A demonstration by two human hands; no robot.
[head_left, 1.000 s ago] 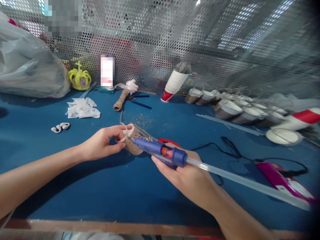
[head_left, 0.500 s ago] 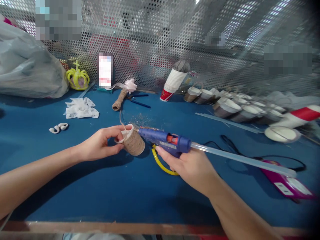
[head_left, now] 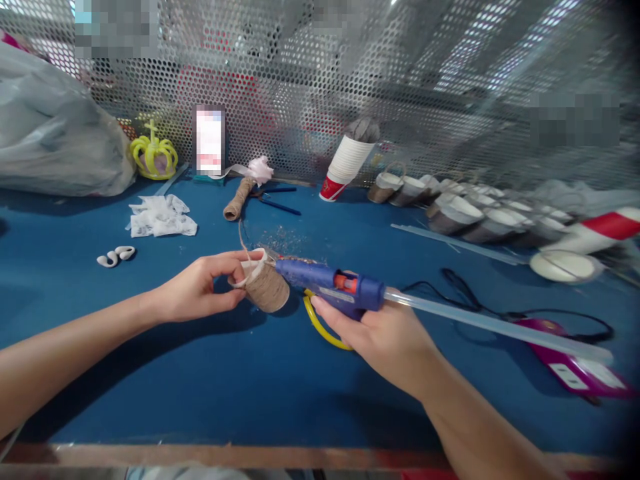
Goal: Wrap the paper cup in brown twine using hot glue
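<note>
**Holding a small white cup wrapped in tan twine (head_left: 270,290) by its rim**

Grips narrowly with the left hand (head_left: 195,293), thumb at the mouth and fingers reaching over and into it, partly hidden. Holds the cup tilted, mouth toward the upper left, a little left of centre over the blue worktop (head_left: 210,393), between the brown front edge and the back edge. Cannot tell whether resting on the surface or lifted.

Has the right hand (head_left: 393,340) wrapped around a blue plastic glue gun (head_left: 320,280) with a long clear glue stick (head_left: 490,323) jutting from the rear. Points the nozzle at the cup's upper side near the rim — touching or just beside, impossible to tell.

Looks light and thin-walled, likely paper: stiffest at the rim, easy to dent under a hard squeeze. Should slip little on the rough wrapped side. Best taken by the rim away from the nozzle, clear of possible hot glue. Avoid tugging — trails a loose tan strand (head_left: 241,233) from the mouth toward a spool of tan twine (head_left: 239,199) nearer the worktop's back edge. Expect more weight in the gun; best held by the handle.
</note>
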